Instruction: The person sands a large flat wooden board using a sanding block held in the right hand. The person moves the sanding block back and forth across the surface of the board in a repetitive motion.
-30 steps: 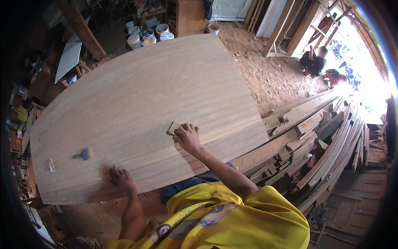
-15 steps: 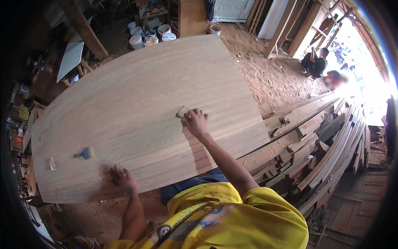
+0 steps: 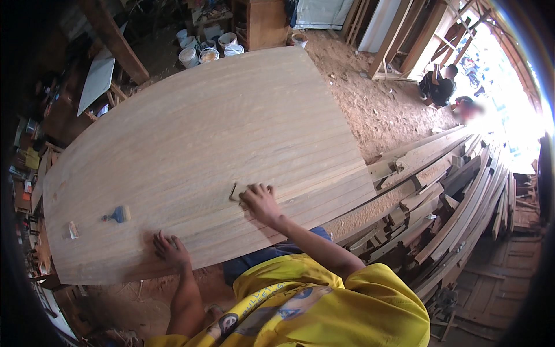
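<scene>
A large pale wooden panel (image 3: 191,139) lies flat in front of me. My right hand (image 3: 260,202) is closed on a folded piece of sandpaper (image 3: 236,192), tan with a dark edge, which is pressed on the panel near its front half. Part of the sandpaper is hidden under the fingers. Near the front edge, my left hand (image 3: 171,250) rests on the wood with fingers spread and nothing in them. Farther left lie a paintbrush (image 3: 119,214) with a blue handle and pale bristles, and a small whitish piece (image 3: 73,230) I cannot identify.
Stacked timber boards (image 3: 428,196) and offcuts reach up to the panel's right end. Several white buckets (image 3: 189,57) stand behind its far edge. A wooden post (image 3: 115,40) leans at the back left. Two people (image 3: 437,87) are low down near the bright opening.
My right hand has moved toward me and slightly left across the panel with the sandpaper. My left hand has stayed in place.
</scene>
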A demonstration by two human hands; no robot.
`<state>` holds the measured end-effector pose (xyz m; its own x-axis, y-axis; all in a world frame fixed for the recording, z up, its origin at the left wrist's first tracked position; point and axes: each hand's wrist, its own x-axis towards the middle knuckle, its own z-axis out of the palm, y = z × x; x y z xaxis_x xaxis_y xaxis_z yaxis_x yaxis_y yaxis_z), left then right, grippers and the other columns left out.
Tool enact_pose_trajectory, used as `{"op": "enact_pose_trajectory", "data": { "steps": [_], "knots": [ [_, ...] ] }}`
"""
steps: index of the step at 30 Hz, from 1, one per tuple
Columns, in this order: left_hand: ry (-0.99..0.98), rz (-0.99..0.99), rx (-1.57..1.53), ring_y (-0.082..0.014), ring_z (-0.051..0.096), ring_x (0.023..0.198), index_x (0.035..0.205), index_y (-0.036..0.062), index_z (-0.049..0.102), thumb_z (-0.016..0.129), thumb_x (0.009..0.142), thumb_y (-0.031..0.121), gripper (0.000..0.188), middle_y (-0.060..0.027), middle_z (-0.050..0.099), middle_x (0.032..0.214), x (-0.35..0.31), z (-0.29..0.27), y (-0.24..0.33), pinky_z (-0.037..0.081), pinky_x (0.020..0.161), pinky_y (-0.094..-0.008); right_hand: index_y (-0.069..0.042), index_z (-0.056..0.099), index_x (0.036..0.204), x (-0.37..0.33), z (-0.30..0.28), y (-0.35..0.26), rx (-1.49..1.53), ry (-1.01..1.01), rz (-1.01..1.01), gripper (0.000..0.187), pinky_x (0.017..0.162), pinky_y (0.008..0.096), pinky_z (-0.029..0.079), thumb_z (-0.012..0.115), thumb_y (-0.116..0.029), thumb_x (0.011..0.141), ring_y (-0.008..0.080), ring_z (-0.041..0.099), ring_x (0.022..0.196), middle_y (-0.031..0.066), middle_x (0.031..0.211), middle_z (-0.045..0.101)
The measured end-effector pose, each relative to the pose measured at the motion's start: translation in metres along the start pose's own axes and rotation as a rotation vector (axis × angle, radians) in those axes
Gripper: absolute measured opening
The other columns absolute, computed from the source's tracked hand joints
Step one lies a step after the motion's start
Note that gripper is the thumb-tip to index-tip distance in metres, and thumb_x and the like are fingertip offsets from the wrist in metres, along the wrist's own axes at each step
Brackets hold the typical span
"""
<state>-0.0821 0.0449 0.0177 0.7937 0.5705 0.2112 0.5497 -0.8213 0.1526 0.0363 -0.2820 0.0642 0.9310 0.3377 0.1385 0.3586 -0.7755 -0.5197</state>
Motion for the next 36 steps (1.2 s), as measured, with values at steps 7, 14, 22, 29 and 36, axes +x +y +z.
{"op": "enact_pose_trajectory", "data": {
  "steps": [7, 14, 22, 29, 36],
  "knots": [
    [-0.036, -0.029, 0.006, -0.0310, 0.025, 0.140, 0.140, 0.0138, 0.036, 0.043, 0.095, 0.032, 0.049, -0.0150, 0.031, 0.150, 0.004, -0.006, 0.009, 0.020, 0.112, -0.0550, -0.012, 0.060, 0.103, 0.028, -0.013, 0.010, 0.022, 0.115, 0.282, 0.023, 0.090, 0.0489, 0.033, 0.064, -0.025, 0.085, 0.0327, 0.047, 0.105, 0.0131, 0.111, 0.053],
    [-0.016, -0.018, 0.005, -0.0309, 0.024, 0.141, 0.140, 0.0148, 0.035, 0.044, 0.095, 0.032, 0.049, -0.0140, 0.030, 0.150, 0.001, -0.002, 0.001, 0.020, 0.112, -0.0551, -0.016, 0.057, 0.107, -0.026, 0.001, -0.020, 0.064, -0.118, -0.084, 0.027, 0.088, 0.0501, 0.036, 0.065, -0.025, 0.082, 0.0327, 0.046, 0.107, 0.0116, 0.113, 0.051],
    [-0.016, -0.021, 0.032, -0.0311, 0.025, 0.140, 0.140, 0.0149, 0.035, 0.045, 0.095, 0.030, 0.049, -0.0139, 0.032, 0.149, 0.001, -0.008, 0.006, 0.022, 0.111, -0.0551, -0.016, 0.059, 0.107, -0.014, -0.012, -0.005, 0.016, -0.174, -0.210, 0.027, 0.092, 0.0477, 0.032, 0.062, -0.033, 0.087, 0.0282, 0.048, 0.109, 0.0105, 0.114, 0.054],
    [-0.005, -0.006, 0.026, -0.0318, 0.027, 0.139, 0.139, 0.0145, 0.036, 0.045, 0.094, 0.031, 0.048, -0.0149, 0.033, 0.148, 0.003, -0.007, 0.006, 0.022, 0.110, -0.0559, -0.013, 0.060, 0.101, 0.019, -0.012, 0.011, 0.047, 0.077, 0.080, 0.023, 0.090, 0.0481, 0.032, 0.067, -0.026, 0.083, 0.0290, 0.047, 0.110, 0.0107, 0.113, 0.055],
    [-0.001, -0.002, 0.017, -0.0313, 0.026, 0.140, 0.139, 0.0142, 0.036, 0.044, 0.095, 0.032, 0.048, -0.0150, 0.032, 0.149, 0.002, -0.003, 0.005, 0.022, 0.111, -0.0559, -0.012, 0.058, 0.102, 0.013, -0.006, 0.010, 0.013, 0.108, 0.046, 0.025, 0.089, 0.0482, 0.032, 0.067, -0.026, 0.083, 0.0293, 0.047, 0.109, 0.0105, 0.112, 0.054]
  ]
}}
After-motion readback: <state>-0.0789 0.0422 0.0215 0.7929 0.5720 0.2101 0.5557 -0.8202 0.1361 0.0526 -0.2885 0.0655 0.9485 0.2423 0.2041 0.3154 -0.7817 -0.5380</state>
